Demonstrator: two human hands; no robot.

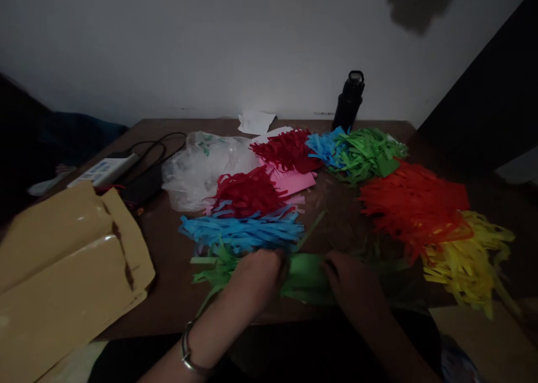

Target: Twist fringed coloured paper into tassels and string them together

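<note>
A strip of green fringed tissue paper (306, 272) lies across the near part of the brown table. My left hand (261, 272) is closed on it left of its plain middle, and cut green fringe spreads out beyond the wrist. On the other side of that flat middle, my right hand (351, 276) pinches the same paper. The fingertips of both hands are mostly hidden. Just behind lies a bundle of blue fringed paper (247, 230), with a dark red fringed bundle (247, 192) above it.
Orange-red fringe (416, 201) and yellow fringe (466, 260) lie right. Behind are green fringe (365, 153), another red bundle (290, 150), pink paper (290, 180), a clear plastic bag (205, 164) and a black bottle (348, 103). A brown paper envelope (67, 265) covers the left side.
</note>
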